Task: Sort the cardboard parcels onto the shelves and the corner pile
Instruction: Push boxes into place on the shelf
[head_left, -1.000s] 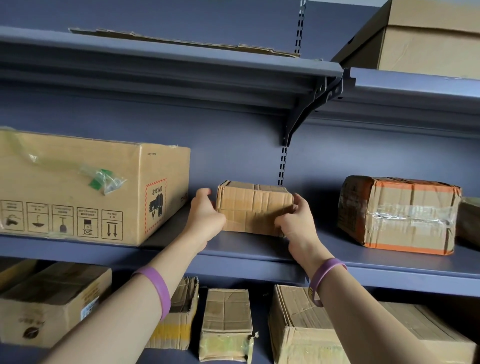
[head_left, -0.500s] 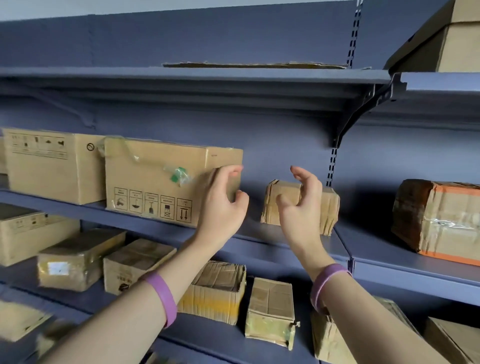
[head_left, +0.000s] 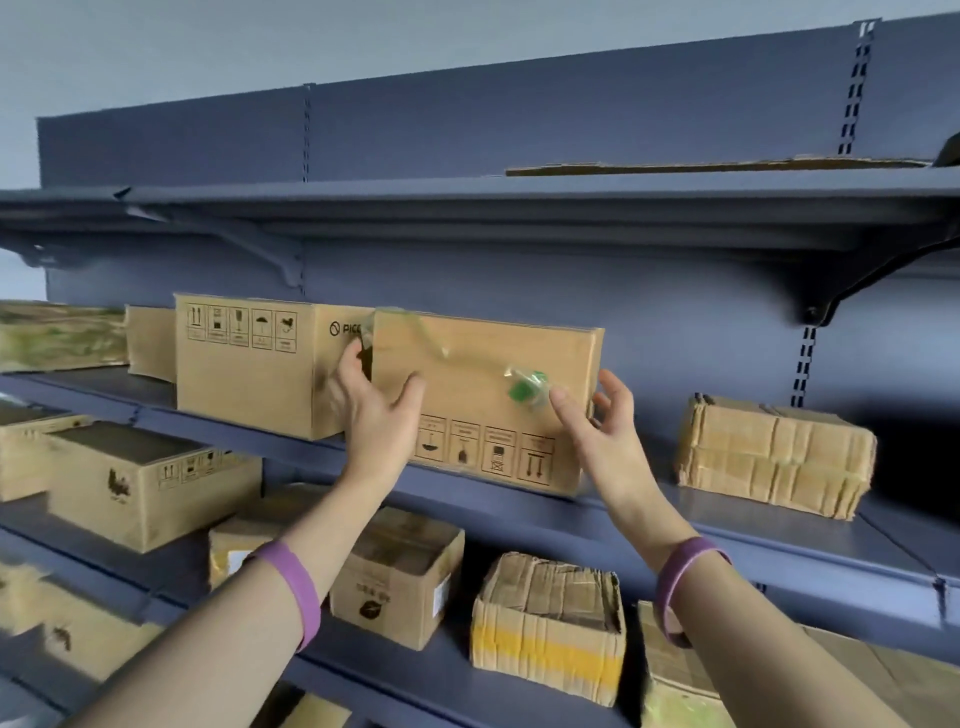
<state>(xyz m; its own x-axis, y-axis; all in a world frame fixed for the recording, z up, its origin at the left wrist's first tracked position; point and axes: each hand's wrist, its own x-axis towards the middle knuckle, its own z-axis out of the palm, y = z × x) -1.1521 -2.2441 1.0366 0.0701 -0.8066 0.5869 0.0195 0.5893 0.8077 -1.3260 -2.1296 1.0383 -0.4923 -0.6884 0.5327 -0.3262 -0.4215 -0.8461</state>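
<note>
This looks like a storeroom for parcels — long blue metal shelves (head_left: 519, 501) on brackets (head_left: 857, 283), filled with taped brown cardboard boxes (head_left: 260, 364), some with handling signs printed on them.

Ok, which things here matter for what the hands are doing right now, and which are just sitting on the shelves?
In play: left hand; right hand; taped box with green tag, which both open hands reach for.

Just sitting: printed box; crumpled parcel; yellow-banded parcel; flat cardboard sheet.
</note>
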